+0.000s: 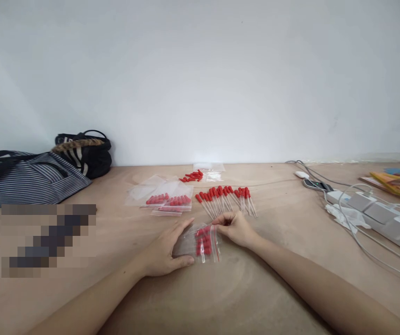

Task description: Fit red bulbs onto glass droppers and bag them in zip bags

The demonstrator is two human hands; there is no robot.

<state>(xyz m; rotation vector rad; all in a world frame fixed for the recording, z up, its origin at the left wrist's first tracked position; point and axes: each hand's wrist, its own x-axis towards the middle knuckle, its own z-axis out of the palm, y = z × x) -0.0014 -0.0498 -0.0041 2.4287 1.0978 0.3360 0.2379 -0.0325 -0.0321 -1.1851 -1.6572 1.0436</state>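
Observation:
A clear zip bag with several red rubber bulbs in it lies on the table in front of me. My right hand pinches the bag's upper right corner, by the red-striped seal. On the bag's other side my left hand rests with fingers and thumb spread around its left end. Just beyond my right hand, several droppers lie fanned out, with red bulbs on thin pale tubes. More filled zip bags overlap beyond my left hand.
Loose red bulbs lie near the wall beside a bag of thin tubes. A striped bag and a black bag stand at the left. A power strip with cables, a phone-like device and a yellow packet occupy the right.

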